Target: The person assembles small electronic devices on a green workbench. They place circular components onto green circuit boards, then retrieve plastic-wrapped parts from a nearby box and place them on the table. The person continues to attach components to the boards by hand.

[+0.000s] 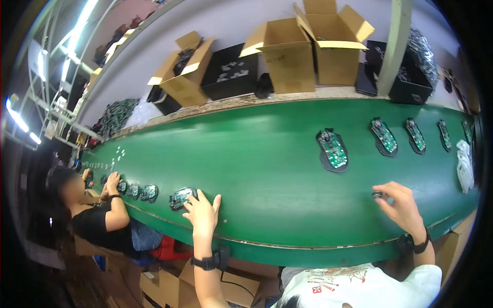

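My left hand (204, 213) reaches over the near edge of the green bench with its fingers spread. Its fingertips touch or hover at the right end of a green circuit board in a black base (179, 199); contact is hard to tell. To the right, my right hand (400, 204) pinches a small dark round part (377, 195) between thumb and fingers, just above the bench. Beyond it lies a long circuit board on a black, curved base (334, 150). Similar boards, such as this one (384, 137), continue in a row to the right.
The green bench (246, 169) curves across the view. A co-worker (105, 220) sits at the left, hands on more boards (149, 193). Cardboard boxes (287, 66) and black bins (231, 72) line the back shelf. A white plastic bag (465, 167) lies far right.
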Demonstrator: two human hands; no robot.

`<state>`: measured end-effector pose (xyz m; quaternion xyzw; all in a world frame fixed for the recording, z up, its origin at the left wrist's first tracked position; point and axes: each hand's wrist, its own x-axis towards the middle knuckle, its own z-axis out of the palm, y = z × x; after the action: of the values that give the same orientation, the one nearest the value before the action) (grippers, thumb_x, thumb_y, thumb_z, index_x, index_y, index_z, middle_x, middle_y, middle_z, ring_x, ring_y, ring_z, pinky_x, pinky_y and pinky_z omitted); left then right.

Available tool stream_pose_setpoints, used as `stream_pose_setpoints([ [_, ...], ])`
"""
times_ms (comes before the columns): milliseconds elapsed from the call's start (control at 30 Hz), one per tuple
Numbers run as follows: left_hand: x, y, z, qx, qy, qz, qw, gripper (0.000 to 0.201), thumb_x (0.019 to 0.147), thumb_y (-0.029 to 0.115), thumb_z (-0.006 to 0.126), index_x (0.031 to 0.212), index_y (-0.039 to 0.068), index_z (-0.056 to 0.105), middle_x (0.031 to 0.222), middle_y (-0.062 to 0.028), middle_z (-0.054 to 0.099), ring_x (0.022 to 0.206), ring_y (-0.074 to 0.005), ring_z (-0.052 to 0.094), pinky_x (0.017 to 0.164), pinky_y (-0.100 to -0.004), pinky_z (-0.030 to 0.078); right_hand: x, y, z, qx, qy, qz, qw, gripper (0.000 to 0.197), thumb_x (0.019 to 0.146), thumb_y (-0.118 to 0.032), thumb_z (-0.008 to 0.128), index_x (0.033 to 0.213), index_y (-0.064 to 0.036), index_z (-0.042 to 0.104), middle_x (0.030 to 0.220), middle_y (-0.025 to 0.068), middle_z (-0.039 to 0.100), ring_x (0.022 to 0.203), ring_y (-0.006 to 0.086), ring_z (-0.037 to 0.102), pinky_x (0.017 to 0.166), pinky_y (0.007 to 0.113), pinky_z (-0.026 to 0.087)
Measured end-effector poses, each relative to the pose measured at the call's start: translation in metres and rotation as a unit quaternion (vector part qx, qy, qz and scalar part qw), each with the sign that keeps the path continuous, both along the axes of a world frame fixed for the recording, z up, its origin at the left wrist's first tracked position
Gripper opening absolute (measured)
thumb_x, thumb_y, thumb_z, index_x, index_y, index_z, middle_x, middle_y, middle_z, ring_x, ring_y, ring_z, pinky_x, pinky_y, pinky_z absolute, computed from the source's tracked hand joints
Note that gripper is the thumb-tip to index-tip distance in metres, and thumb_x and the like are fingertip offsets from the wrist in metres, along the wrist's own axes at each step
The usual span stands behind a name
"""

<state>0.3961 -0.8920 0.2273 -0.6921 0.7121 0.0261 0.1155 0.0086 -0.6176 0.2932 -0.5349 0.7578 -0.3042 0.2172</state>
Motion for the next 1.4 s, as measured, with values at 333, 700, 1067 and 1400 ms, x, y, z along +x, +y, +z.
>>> stream_pose_setpoints([
  [333,-0.084,0.095,0.025,0.006,0.06,-0.35,0.935,0.067,0.084,0.039,0.071,0.137,0.004,0.052,0.139,-0.0248,0.049,0.122,-0.0411,0.048,0.102,-0.054,0.036,0.004,-0.02,-0.012,0.009,-0.099,0.08,0.992,0.03,0.085,-0.012,0.073,0.113,-0.0051,0.065,0.093,0.0105,0.069,0.073,0.0223,0.067,0.065,0.034,0.054],
  [700,-0.151,0.16,0.042,0.157,0.218,-0.609,0.746,0.063,0.081,0.037,0.073,0.137,0.016,0.054,0.137,-0.0212,0.049,0.124,-0.0384,0.046,0.102,-0.0597,0.036,0.011,-0.016,-0.016,0.008,-0.08,0.071,0.994,0.033,0.087,-0.012,0.071,0.119,-0.0048,0.065,0.093,0.0112,0.068,0.075,0.027,0.067,0.064,0.036,0.054],
  [1067,-0.15,0.149,0.021,0.096,0.203,-0.467,0.855,0.072,0.077,0.035,0.078,0.142,0.023,0.05,0.144,-0.0362,0.033,0.129,-0.0471,0.041,0.102,-0.0607,0.037,0.022,-0.053,-0.027,-0.022,0.012,0.185,0.982,0.031,0.086,-0.015,0.071,0.114,-0.0026,0.065,0.087,0.0114,0.064,0.078,0.0303,0.065,0.065,0.039,0.053],
  [1400,-0.158,0.155,0.006,0.075,0.236,-0.5,0.83,0.067,0.074,0.029,0.081,0.135,0.023,0.056,0.144,-0.0328,0.038,0.13,-0.0426,0.045,0.101,-0.0598,0.04,0.038,-0.063,-0.046,-0.056,0.136,0.218,0.965,0.033,0.085,-0.016,0.07,0.114,-0.0007,0.064,0.084,0.0078,0.062,0.076,0.0231,0.064,0.053,0.035,0.052],
])
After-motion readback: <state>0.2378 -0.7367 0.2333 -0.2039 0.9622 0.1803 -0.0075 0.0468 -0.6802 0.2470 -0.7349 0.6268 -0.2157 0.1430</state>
